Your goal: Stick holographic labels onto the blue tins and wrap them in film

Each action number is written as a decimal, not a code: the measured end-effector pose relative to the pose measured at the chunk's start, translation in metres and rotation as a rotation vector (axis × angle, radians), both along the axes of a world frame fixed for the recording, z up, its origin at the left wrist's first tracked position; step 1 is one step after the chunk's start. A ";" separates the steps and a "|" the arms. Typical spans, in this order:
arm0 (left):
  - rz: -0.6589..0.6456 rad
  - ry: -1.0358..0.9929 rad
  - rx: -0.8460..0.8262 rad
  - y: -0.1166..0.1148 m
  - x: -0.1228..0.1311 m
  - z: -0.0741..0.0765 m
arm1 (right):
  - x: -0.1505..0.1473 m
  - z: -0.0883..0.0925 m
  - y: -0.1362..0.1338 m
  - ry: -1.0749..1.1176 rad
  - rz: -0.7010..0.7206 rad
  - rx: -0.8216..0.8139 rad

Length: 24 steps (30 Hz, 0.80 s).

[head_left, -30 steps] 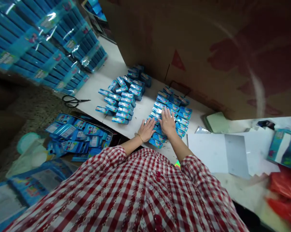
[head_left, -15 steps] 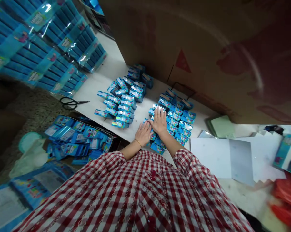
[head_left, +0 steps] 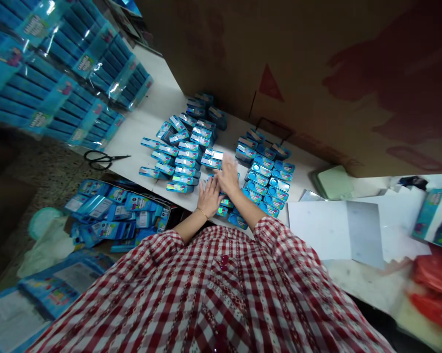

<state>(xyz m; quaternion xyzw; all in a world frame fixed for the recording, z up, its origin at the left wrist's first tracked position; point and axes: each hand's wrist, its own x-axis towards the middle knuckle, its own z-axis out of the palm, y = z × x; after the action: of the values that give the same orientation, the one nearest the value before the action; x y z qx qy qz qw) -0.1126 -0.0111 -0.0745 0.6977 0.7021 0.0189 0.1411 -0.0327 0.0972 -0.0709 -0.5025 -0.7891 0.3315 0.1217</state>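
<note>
Small blue packs stand in two groups on the white table. My left hand [head_left: 208, 197] lies on the packs at the near edge with its fingers stretched out. Just to its right, my right hand [head_left: 228, 177] presses flat against a row of blue packs [head_left: 211, 159] from the right side. Its fingers are extended and a little blurred. That row lies close to the left group of packs [head_left: 187, 163]. The right group of packs [head_left: 257, 179] is to the right of my forearm. Some packs under my hands are hidden.
A large cardboard box [head_left: 298, 93] blocks the far side. Black scissors [head_left: 103, 159] lie at the left edge. Wrapped blue bundles [head_left: 64, 83] are stacked at the far left; a carton of blue packets [head_left: 114, 213] stands below. White card sheets [head_left: 316, 228] lie right, near a green container [head_left: 333, 182].
Both hands have moved left, and the row of packs by my right hand has slid left toward the left group. A gap has opened beside the right group. The view has shifted slightly.
</note>
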 end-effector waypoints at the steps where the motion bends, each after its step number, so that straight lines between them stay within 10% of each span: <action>1: -0.038 -0.004 0.009 -0.004 0.001 0.002 | 0.008 0.000 -0.006 0.003 -0.107 -0.017; 6: -0.276 -0.035 -0.007 -0.025 0.004 -0.001 | 0.019 -0.003 -0.038 -0.038 -0.304 -0.134; 15: -0.135 0.017 0.042 -0.023 -0.032 -0.001 | -0.027 0.005 -0.038 -0.165 -0.226 -0.073; 24: -0.310 -0.013 -0.012 -0.034 -0.026 0.004 | 0.072 0.013 0.109 -0.484 0.013 0.195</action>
<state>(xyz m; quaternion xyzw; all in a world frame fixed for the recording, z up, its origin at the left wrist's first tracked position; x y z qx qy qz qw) -0.1385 -0.0452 -0.0701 0.7967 0.5852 -0.0026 0.1510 0.0397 0.2062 -0.0579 -0.5480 -0.8267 0.1249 -0.0251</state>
